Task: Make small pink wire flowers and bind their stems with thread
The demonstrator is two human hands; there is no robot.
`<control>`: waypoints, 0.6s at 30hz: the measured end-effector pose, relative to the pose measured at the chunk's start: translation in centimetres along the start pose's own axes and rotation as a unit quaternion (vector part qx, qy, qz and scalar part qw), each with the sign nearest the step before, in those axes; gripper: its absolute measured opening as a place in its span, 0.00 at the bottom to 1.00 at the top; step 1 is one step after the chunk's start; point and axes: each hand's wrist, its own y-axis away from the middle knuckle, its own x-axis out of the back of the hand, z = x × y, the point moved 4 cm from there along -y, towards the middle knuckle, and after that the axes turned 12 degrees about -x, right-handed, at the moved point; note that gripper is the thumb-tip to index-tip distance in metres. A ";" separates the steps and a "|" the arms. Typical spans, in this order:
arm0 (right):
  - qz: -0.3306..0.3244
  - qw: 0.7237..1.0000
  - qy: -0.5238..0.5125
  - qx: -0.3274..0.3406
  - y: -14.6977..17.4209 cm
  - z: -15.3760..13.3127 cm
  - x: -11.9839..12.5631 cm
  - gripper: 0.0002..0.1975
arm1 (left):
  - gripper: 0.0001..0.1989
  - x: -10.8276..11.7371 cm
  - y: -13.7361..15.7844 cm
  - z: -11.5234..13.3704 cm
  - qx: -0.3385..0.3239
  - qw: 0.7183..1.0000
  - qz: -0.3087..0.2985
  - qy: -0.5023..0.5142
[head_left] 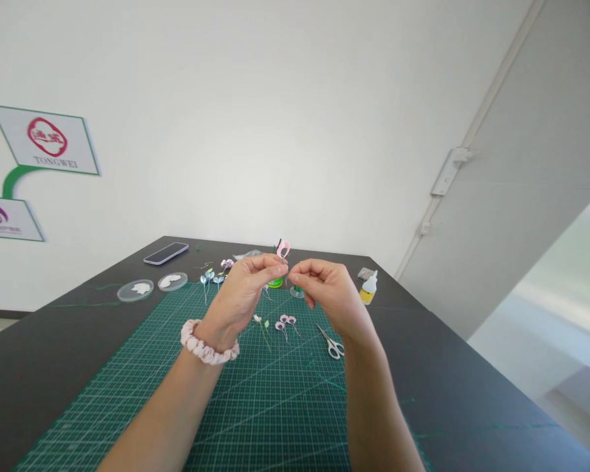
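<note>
While my left hand pinches the thin stem of a pink petal loop between thumb and forefinger, my right hand sits just beside it, fingertips drawn together (whether a thread or wire runs between them, I can't tell). I take this for fine fingertip work on that one stem, the loop upright above my left fingertips. The next move, I judge, calls for a firm left pinch and small turns of the right, without bending the loop.

A green spool stands close behind my right fingers, so room is tight there. White-handled scissors lie near my right forearm, points away from me, and the glue bottle stands farther right, near the slanting edge of the table. Toward me, the gridded cutting mat runs between my forearms, the widest space for lowering the piece.
</note>
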 end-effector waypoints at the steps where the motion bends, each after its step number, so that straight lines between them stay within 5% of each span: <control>1: -0.002 1.000 -0.001 0.001 0.0 0.0 0.0 0.08 | 0.09 0.0 0.0 0.0 -0.001 1.000 0.000 -0.002; 18: -0.023 1.000 0.004 0.008 -0.2 0.3 0.1 0.09 | 0.07 0.2 0.0 -0.2 0.004 1.000 -0.004 0.005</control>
